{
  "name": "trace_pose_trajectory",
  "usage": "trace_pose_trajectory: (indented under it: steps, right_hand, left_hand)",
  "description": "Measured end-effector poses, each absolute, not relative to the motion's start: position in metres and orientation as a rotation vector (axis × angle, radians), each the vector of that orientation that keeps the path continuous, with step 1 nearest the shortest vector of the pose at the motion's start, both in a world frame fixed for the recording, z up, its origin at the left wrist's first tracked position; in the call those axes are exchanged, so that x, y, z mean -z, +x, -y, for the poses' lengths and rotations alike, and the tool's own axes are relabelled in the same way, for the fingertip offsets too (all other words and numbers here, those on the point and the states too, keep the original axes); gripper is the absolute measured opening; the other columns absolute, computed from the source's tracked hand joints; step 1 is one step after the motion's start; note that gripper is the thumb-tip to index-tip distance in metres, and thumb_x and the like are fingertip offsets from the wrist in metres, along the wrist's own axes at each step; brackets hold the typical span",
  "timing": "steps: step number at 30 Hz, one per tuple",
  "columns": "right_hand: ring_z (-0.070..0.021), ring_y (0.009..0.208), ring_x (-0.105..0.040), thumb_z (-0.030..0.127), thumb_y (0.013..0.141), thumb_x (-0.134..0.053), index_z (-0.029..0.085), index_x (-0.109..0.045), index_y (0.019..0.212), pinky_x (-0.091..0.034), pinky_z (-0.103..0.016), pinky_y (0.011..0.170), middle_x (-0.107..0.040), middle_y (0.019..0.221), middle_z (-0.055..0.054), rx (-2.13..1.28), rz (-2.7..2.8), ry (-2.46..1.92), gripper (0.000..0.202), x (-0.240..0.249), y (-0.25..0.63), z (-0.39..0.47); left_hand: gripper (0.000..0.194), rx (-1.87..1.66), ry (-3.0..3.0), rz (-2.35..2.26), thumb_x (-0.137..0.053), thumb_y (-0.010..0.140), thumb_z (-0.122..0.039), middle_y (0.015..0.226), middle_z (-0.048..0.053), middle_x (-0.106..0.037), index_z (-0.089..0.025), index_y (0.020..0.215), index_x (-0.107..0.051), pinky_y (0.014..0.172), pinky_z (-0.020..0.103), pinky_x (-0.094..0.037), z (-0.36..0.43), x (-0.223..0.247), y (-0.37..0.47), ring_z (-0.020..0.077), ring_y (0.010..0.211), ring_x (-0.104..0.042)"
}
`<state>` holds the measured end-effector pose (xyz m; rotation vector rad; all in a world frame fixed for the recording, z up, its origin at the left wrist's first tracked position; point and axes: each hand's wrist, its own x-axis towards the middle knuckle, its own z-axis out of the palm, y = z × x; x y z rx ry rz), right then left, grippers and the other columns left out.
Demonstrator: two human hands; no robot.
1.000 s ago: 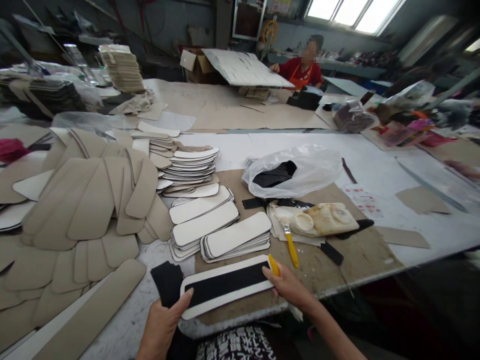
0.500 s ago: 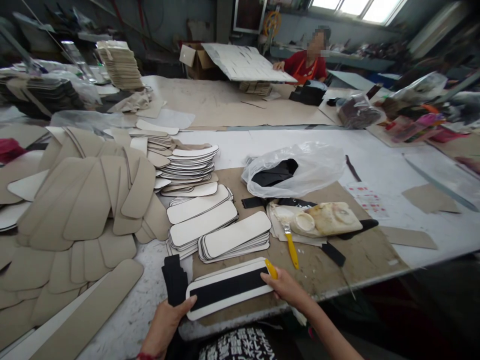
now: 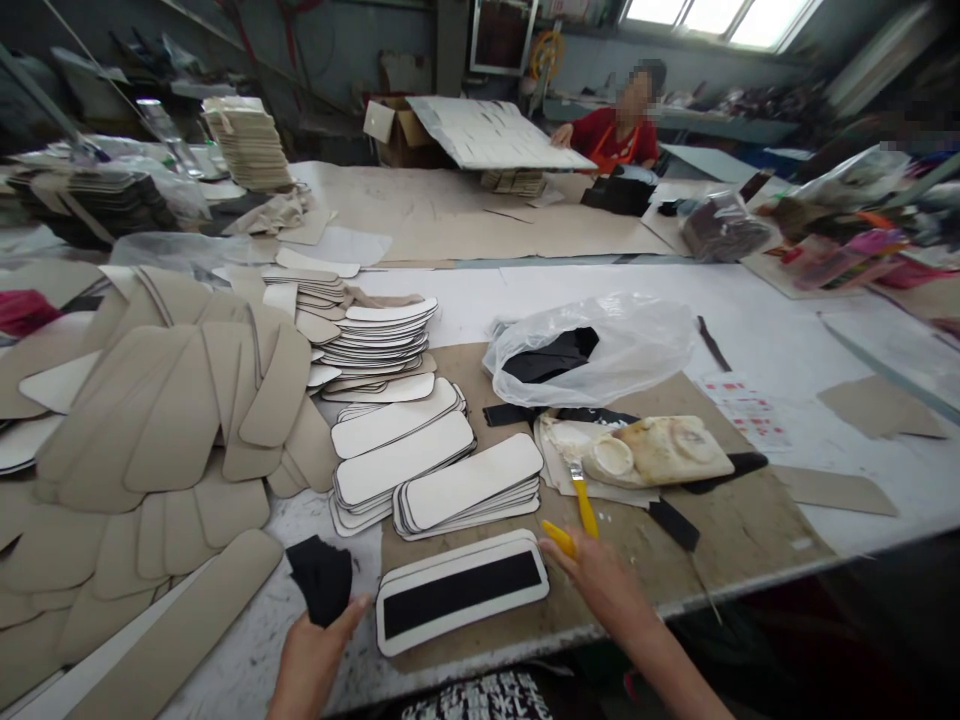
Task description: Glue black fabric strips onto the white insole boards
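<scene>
My left hand [image 3: 319, 645] is closed around a bundle of black strips [image 3: 322, 578] at the left of the work spot. Just right of it lies a white rounded panel [image 3: 536, 597] with a black strip [image 3: 465, 597] along its middle, on top of another such panel. In my right hand [image 3: 600, 575] is a yellow-handled tool [image 3: 559, 538]; its working end cannot be made out. That hand is off the panel's right end, close to a yellow-handled brush [image 3: 583, 500]. The brush's bristle end rests by a glue-stained pale container [image 3: 667, 452].
Stacks of white panels [image 3: 469, 480] stand behind the work spot. Many beige panels [image 3: 165, 400] are heaped at left. A clear plastic bag [image 3: 637, 340] with black pieces lies beyond. A co-worker in red [image 3: 615, 135] is across the table. The table edge [image 3: 675, 600] runs at near right.
Both hands have come off the panel, which lies free. My left hand has lifted the black strips leftward; my right hand has moved right with the yellow-handled tool, near the brush.
</scene>
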<state>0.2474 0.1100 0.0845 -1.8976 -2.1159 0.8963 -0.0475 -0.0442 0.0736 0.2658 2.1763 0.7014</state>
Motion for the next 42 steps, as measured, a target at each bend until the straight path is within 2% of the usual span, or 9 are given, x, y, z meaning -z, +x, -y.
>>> trace_pose_trajectory:
  steps: [3, 5, 8, 12, 18, 21, 31, 37, 42]
  right_hand:
    - [-0.0153, 0.060, -0.050, 0.051, 0.081, -0.040, 0.021, -0.053, 0.066, -0.039, -0.027, 0.058, -0.054, 0.062, -0.001, -1.153, 1.976, -1.516, 0.036, -0.114, 0.219, -0.128]
    - [-0.0164, 0.069, -0.052, 0.054, 0.082, -0.035, 0.019, -0.054, 0.065, -0.041, -0.028, 0.065, -0.055, 0.069, -0.003, -1.206, 1.864, -1.343, 0.044, -0.125, 0.192, -0.138]
    - [-0.0154, 0.067, -0.051, 0.059, 0.079, -0.036, 0.018, -0.054, 0.063, -0.042, -0.026, 0.063, -0.053, 0.069, -0.003, -1.265, 1.687, -1.355, 0.048, -0.125, 0.153, -0.142]
    - [-0.0118, 0.056, -0.052, 0.061, 0.077, -0.039, 0.016, -0.053, 0.069, -0.044, -0.024, 0.056, -0.053, 0.072, -0.002, -1.498, 1.401, -1.380, 0.047, -0.105, 0.119, -0.138]
    - [-0.0160, 0.062, -0.058, 0.060, 0.072, -0.048, 0.016, -0.054, 0.081, -0.048, -0.028, 0.062, -0.059, 0.075, -0.004, -1.638, 1.391, -1.468, 0.045, -0.077, 0.101, -0.133]
    - [-0.0164, 0.067, -0.057, 0.053, 0.076, -0.048, 0.017, -0.055, 0.080, -0.047, -0.028, 0.064, -0.058, 0.078, -0.005, -1.514, 1.553, -1.463, 0.038, -0.073, 0.108, -0.134]
    - [-0.0191, 0.082, -0.051, 0.035, 0.083, -0.043, 0.018, -0.057, 0.080, -0.042, -0.036, 0.079, -0.056, 0.083, -0.007, -0.648, 1.865, -1.469, 0.022, -0.079, 0.174, -0.162]
    - [-0.0188, 0.087, -0.052, 0.024, 0.084, -0.045, 0.018, -0.056, 0.090, -0.045, -0.038, 0.080, -0.054, 0.088, -0.008, -0.420, 1.941, -1.317, 0.014, -0.080, 0.196, -0.173]
    - [-0.0198, 0.089, -0.051, 0.016, 0.082, -0.046, 0.020, -0.057, 0.094, -0.046, -0.037, 0.079, -0.056, 0.089, -0.007, -0.309, 2.162, -1.214, 0.017, -0.075, 0.185, -0.162]
  left_hand:
    - [0.038, -0.865, 0.243, -2.096, -0.063, 0.057, -0.047, 0.059, 0.002, -0.061, -0.013, 0.074, -0.061, 0.054, 0.027, -0.041, 0.014, -0.081, -0.043, 0.0179, 0.058, -0.054]
    - [0.036, -0.942, 0.332, -2.075, -0.064, 0.056, -0.046, 0.058, 0.001, -0.060, -0.013, 0.070, -0.060, 0.056, 0.027, -0.041, -0.009, -0.079, -0.039, 0.0173, 0.059, -0.054]
    - [0.035, -0.875, 0.501, -2.167, -0.065, 0.055, -0.046, 0.062, 0.003, -0.060, -0.015, 0.069, -0.058, 0.060, 0.028, -0.042, -0.037, -0.070, -0.035, 0.0196, 0.064, -0.056]
    - [0.038, -0.725, 0.663, -2.261, -0.059, 0.061, -0.044, 0.080, 0.009, -0.064, -0.015, 0.085, -0.056, 0.067, 0.031, -0.041, -0.052, -0.059, -0.033, 0.0235, 0.076, -0.058]
    - [0.036, -0.671, 0.651, -2.233, -0.055, 0.065, -0.038, 0.085, 0.010, -0.064, -0.016, 0.093, -0.053, 0.069, 0.032, -0.042, -0.053, -0.048, -0.033, 0.0235, 0.080, -0.059]
    - [0.036, -0.663, 0.625, -2.224, -0.056, 0.064, -0.036, 0.085, 0.011, -0.064, -0.016, 0.093, -0.052, 0.070, 0.032, -0.042, -0.054, -0.043, -0.035, 0.0233, 0.080, -0.059]
    - [0.041, -0.682, 0.544, -2.215, -0.058, 0.063, -0.036, 0.081, 0.011, -0.065, -0.013, 0.096, -0.053, 0.068, 0.032, -0.044, -0.056, -0.048, -0.035, 0.0248, 0.076, -0.060]
    - [0.051, -0.661, 0.617, -2.244, -0.054, 0.067, -0.035, 0.099, 0.017, -0.063, -0.012, 0.111, -0.048, 0.075, 0.034, -0.042, -0.055, -0.051, -0.031, 0.0295, 0.092, -0.058]
    - [0.047, -0.622, 0.652, -2.251, -0.050, 0.067, -0.037, 0.094, 0.017, -0.063, -0.011, 0.107, -0.050, 0.072, 0.035, -0.042, -0.053, -0.055, -0.028, 0.0305, 0.089, -0.058]
